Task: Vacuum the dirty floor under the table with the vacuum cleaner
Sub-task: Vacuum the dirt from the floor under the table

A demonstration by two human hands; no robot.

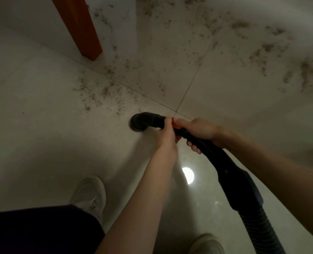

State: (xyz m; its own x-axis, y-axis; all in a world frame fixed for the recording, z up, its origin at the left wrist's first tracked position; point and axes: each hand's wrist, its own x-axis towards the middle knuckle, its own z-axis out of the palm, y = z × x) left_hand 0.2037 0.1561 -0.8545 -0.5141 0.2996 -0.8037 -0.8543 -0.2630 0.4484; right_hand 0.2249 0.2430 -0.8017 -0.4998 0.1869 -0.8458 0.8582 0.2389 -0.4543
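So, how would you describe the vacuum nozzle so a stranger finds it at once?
Start at the orange-brown table leg at top left and follow the dirt down across the pale tiles. Just below it sits the nozzle: a round black mouth on the floor, on the bent tube both hands grip.

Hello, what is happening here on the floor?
A person holds a black vacuum cleaner wand with both hands: the left hand grips it near the front, the right hand just behind, by an orange part. The round nozzle points at the tiled floor. Dark dirt lies scattered ahead, past a wooden table leg, not yet cleaned up.
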